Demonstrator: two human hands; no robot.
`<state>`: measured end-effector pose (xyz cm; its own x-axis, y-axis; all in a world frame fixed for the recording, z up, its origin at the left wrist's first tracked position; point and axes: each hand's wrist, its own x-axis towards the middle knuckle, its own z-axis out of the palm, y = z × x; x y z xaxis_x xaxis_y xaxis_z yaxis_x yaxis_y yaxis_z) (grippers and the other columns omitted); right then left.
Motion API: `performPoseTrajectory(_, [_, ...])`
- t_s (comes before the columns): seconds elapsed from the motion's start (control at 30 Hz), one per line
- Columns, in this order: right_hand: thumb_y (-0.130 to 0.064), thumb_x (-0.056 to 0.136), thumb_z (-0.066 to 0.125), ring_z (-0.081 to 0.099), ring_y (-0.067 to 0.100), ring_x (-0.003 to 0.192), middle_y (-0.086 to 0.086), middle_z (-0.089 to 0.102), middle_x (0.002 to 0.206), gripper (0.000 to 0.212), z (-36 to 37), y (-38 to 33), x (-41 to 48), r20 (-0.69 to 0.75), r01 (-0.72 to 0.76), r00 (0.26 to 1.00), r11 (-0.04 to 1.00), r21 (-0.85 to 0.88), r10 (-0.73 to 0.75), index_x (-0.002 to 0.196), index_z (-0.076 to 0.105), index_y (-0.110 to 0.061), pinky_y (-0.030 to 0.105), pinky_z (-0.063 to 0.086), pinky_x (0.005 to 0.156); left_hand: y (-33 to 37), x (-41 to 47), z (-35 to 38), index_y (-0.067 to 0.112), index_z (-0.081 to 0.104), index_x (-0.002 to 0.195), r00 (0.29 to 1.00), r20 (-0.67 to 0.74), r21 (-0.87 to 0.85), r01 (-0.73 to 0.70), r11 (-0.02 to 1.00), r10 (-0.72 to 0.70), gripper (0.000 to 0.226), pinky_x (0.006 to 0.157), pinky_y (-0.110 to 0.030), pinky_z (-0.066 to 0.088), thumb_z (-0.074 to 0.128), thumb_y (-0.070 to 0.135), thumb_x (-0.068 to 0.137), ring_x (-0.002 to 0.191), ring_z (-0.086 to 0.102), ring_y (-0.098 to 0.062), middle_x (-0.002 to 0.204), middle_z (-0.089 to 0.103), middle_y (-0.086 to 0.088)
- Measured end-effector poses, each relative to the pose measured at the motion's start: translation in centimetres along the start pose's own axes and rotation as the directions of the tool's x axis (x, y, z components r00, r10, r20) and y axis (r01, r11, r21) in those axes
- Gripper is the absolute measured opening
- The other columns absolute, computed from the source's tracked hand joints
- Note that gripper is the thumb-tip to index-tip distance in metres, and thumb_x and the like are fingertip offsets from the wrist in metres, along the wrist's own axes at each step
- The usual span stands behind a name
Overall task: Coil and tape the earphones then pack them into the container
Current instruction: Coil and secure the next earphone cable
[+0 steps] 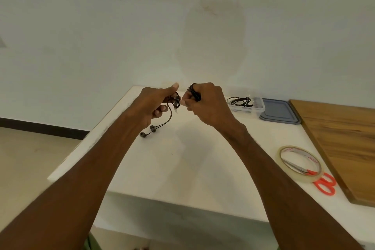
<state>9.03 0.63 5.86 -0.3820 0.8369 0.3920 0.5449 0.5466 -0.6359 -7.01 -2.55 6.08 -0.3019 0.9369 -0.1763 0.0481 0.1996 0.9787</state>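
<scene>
We hold the earphones (pixel 195 95) above the desk (pixel 182 158) — our right hand (pixel 209 103) has its fingers (pixel 188 105) curled round the wound cable, and our left hand (pixel 156 103) pinches the loose strand, with the earbuds (pixel 148 131) dangling below. Another coiled set (pixel 240 101) already lies in the container (pixel 257 110). We judge this one not yet taped — the tape roll (pixel 294 148) rests over the scissors (pixel 311 172).

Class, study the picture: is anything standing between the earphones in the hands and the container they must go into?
Nothing visible does. The container is open, its lid lying beside it, and only bare table separates it from the earphones. Another coiled cable already lies inside.
</scene>
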Motion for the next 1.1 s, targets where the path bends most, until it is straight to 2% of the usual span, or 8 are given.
performPoseTrajectory(0.13, [-0.013, 0.084, 0.070, 0.063, 0.019, 0.066, -0.006, 0.066, 0.068, 0.008, 0.6, 0.1, -0.2, -0.045, 0.013, 0.999, 0.997, -0.075, -0.017, 0.078, 0.066, -0.010, 0.033, 0.053, 0.066, -0.4, 0.2, 0.8, 0.010, 0.074, 0.078, 0.991, -0.117, 0.145, -0.049, 0.988, 0.066, 0.037, 0.036, -0.014, 0.026, 0.077, 0.047, 0.079, 0.041, 0.040, -0.007, 0.062, 0.072, 0.003])
performPoseTrajectory(0.27, [-0.010, 0.084, 0.066, 0.061, 0.019, 0.068, -0.005, 0.067, 0.072, 0.006, 0.6, 0.2, -0.1, -0.082, 0.007, 0.997, 0.995, -0.098, -0.015, 0.079, 0.064, -0.011, 0.033, 0.051, 0.064, -0.3, 0.0, 0.4, 0.012, 0.074, 0.082, 0.994, -0.074, 0.063, 0.085, 0.994, -0.081, 0.034, 0.036, -0.012, 0.033, 0.079, 0.045, 0.078, 0.051, 0.052, -0.006, 0.065, 0.073, 0.007])
performPoseTrajectory(0.4, [-0.015, 0.088, 0.065, 0.063, 0.019, 0.070, -0.009, 0.064, 0.071, 0.007, 0.3, 0.2, 0.0, -0.162, -0.082, 0.983, 0.996, 0.028, 0.085, 0.082, 0.064, -0.012, 0.040, 0.054, 0.070, -0.5, -0.4, 0.3, 0.011, 0.074, 0.088, 0.976, 0.051, 0.117, 0.206, 0.972, -0.213, 0.020, 0.037, -0.013, 0.037, 0.076, 0.031, 0.084, 0.055, 0.052, -0.008, 0.085, 0.075, -0.002])
performPoseTrajectory(0.53, [-0.015, 0.092, 0.059, 0.065, 0.027, 0.076, 0.000, 0.067, 0.083, 0.009, 0.1, 0.2, 0.1, -0.222, -0.188, 0.949, 0.967, 0.174, 0.224, 0.088, 0.059, -0.008, 0.047, 0.056, 0.073, -0.4, -0.5, 0.6, -0.001, 0.068, 0.101, 0.963, 0.130, 0.020, 0.237, 0.971, -0.237, 0.021, 0.043, -0.016, 0.048, 0.069, 0.017, 0.091, 0.060, 0.061, -0.013, 0.098, 0.074, -0.015])
performPoseTrajectory(0.77, [-0.006, 0.086, 0.060, 0.054, 0.017, 0.061, 0.004, 0.067, 0.069, 0.009, -0.9, 0.8, 0.1, -0.193, -0.278, 0.872, 0.780, 0.560, 0.449, 0.083, 0.068, -0.008, 0.036, 0.047, 0.063, -0.5, 0.2, 0.0, -0.011, 0.059, 0.107, 0.985, 0.015, -0.221, 0.171, 0.960, -0.172, 0.015, 0.051, -0.025, 0.059, 0.057, -0.006, 0.094, 0.082, 0.065, -0.026, 0.105, 0.060, -0.022])
performPoseTrajectory(0.87, [-0.016, 0.090, 0.063, 0.053, 0.008, 0.056, -0.004, 0.062, 0.064, 0.012, -0.6, 0.6, 0.0, -0.140, -0.237, 0.925, 0.823, 0.517, 0.354, 0.089, 0.074, -0.010, 0.025, 0.042, 0.058, -0.6, 0.5, 0.2, -0.014, 0.053, 0.118, 0.993, -0.041, -0.273, 0.093, 0.957, -0.108, 0.026, 0.071, -0.035, 0.062, 0.058, -0.004, 0.094, 0.078, 0.067, -0.023, 0.097, 0.060, -0.018])
performPoseTrajectory(0.97, [-0.026, 0.091, 0.066, 0.058, 0.004, 0.059, -0.008, 0.067, 0.070, 0.016, -0.1, 0.1, -0.1, -0.126, -0.102, 0.982, 0.954, 0.281, 0.142, 0.092, 0.076, -0.013, 0.017, 0.045, 0.060, -0.5, 0.6, 0.4, -0.011, 0.059, 0.111, 0.995, -0.086, -0.202, 0.038, 0.979, -0.056, 0.023, 0.072, -0.032, 0.062, 0.063, 0.003, 0.093, 0.071, 0.067, -0.022, 0.088, 0.063, -0.015])
performPoseTrajectory(1.1, [-0.027, 0.087, 0.072, 0.068, 0.020, 0.069, 0.000, 0.076, 0.085, 0.017, 0.5, 0.2, -0.4, -0.067, -0.016, 0.997, 0.995, 0.099, 0.023, 0.086, 0.078, -0.011, 0.035, 0.055, 0.070, -0.6, 0.6, 0.3, -0.005, 0.066, 0.096, 0.984, -0.173, -0.019, -0.049, 0.999, 0.045, 0.019, 0.073, -0.032, 0.062, 0.070, 0.012, 0.090, 0.070, 0.070, -0.023, 0.085, 0.069, -0.014])
